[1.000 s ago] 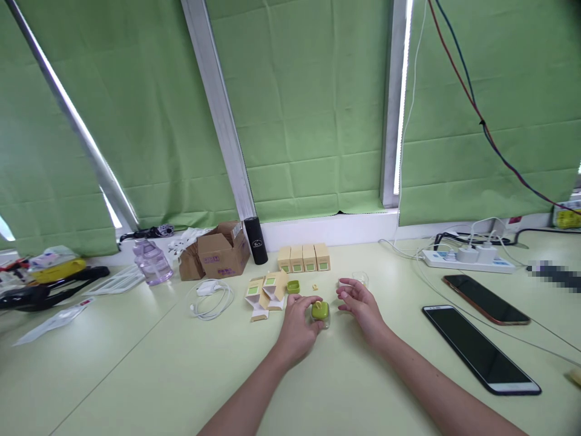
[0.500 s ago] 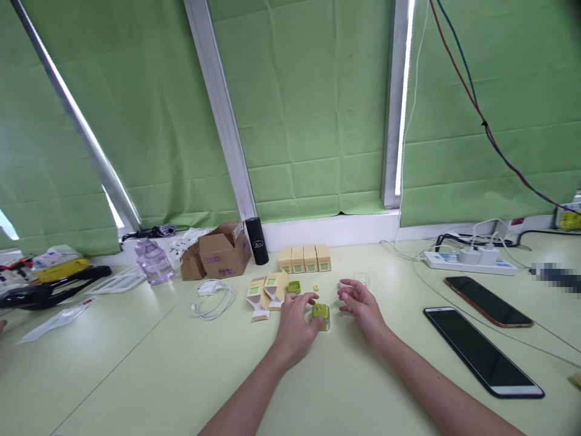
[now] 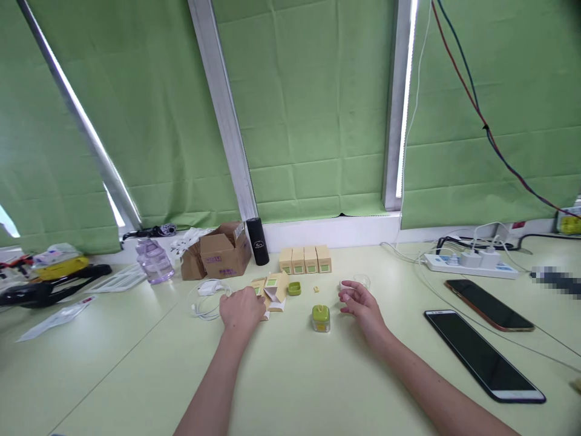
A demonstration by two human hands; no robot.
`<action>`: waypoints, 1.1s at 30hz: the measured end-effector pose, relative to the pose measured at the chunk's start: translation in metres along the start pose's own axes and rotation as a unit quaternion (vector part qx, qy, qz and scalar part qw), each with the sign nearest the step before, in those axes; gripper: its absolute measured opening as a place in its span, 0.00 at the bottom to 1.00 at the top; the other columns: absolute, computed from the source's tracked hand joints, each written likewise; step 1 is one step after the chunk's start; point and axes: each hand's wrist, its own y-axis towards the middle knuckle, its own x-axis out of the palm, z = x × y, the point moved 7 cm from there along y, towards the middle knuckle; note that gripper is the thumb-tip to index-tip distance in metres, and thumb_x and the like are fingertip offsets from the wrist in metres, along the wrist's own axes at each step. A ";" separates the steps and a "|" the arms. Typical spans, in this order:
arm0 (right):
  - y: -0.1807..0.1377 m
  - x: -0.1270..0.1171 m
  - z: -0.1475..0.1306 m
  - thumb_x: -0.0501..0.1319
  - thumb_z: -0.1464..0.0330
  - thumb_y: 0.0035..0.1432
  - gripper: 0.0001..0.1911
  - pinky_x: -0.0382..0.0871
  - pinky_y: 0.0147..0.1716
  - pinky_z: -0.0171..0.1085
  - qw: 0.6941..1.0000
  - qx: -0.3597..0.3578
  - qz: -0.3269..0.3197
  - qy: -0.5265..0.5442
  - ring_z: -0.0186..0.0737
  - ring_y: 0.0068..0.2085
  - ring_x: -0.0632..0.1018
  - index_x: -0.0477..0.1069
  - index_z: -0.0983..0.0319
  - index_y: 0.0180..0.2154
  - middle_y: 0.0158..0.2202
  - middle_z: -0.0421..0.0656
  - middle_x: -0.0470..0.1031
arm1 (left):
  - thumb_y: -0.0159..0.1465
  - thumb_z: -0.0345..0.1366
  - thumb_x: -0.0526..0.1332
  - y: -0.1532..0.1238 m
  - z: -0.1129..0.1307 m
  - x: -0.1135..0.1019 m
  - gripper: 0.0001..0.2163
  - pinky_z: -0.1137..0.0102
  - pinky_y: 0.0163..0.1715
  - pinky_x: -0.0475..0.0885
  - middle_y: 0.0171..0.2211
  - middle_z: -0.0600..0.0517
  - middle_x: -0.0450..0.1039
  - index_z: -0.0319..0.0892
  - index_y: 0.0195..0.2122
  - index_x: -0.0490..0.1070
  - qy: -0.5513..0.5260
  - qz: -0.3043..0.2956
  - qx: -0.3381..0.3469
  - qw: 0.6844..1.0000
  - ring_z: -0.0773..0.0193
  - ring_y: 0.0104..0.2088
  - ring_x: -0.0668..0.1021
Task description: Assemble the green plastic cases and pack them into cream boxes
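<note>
My left hand (image 3: 242, 309) is closed over the nearer end of an opened small cardboard box (image 3: 258, 284), covering much of it. A second opened cardboard box (image 3: 276, 287) lies right beside it, flaps spread. To the right stands a small square glass jar with a green lid (image 3: 321, 317), upright and untouched. My right hand (image 3: 362, 307) hovers to the right of the jar, fingers loosely bent and apart, holding nothing. Just behind its fingertips sits a clear round piece (image 3: 363, 280). A small green square tray (image 3: 295, 289) and a tiny yellowish piece (image 3: 316, 289) lie behind the jar.
Several closed small boxes (image 3: 305, 260) stand in a row at the back, near a black cylinder (image 3: 258, 242) and a brown carton (image 3: 223, 251). A white charger cable (image 3: 209, 303) is coiled at left. Two phones (image 3: 485, 354) and a power strip (image 3: 472, 263) occupy the right.
My left hand has let go of the green-lidded jar and moved left onto the opened cardboard box. The jar stays in place. My right hand has barely moved.
</note>
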 end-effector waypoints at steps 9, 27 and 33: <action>0.000 0.001 -0.001 0.73 0.54 0.45 0.27 0.74 0.38 0.43 1.000 -0.004 0.000 -0.003 0.47 0.43 0.75 0.73 0.57 0.46 0.38 0.43 0.76 | 0.61 0.33 0.58 0.002 0.007 0.008 0.10 0.56 0.47 0.65 0.39 0.37 0.84 0.39 0.36 0.79 0.010 -0.006 0.018 1.000 0.44 0.44 0.84; -0.010 0.009 -0.019 0.63 0.52 0.62 0.20 0.67 0.45 0.46 0.974 -0.133 -0.016 -0.181 0.50 0.46 0.78 0.74 0.56 0.49 0.41 0.45 0.80 | 0.67 0.29 0.56 -0.080 0.087 -0.058 0.08 0.60 0.38 0.58 0.24 0.50 0.75 0.41 0.32 0.72 -0.102 0.384 0.297 0.868 0.57 0.29 0.76; -0.013 0.022 -0.020 0.63 0.47 0.62 0.26 0.70 0.49 0.47 0.978 -0.115 -0.063 -0.165 0.53 0.50 0.80 0.72 0.58 0.52 0.45 0.49 0.83 | 0.65 0.27 0.59 -0.118 0.133 -0.043 0.07 0.61 0.35 0.57 0.22 0.52 0.71 0.41 0.29 0.69 -0.110 0.385 0.449 0.799 0.60 0.27 0.71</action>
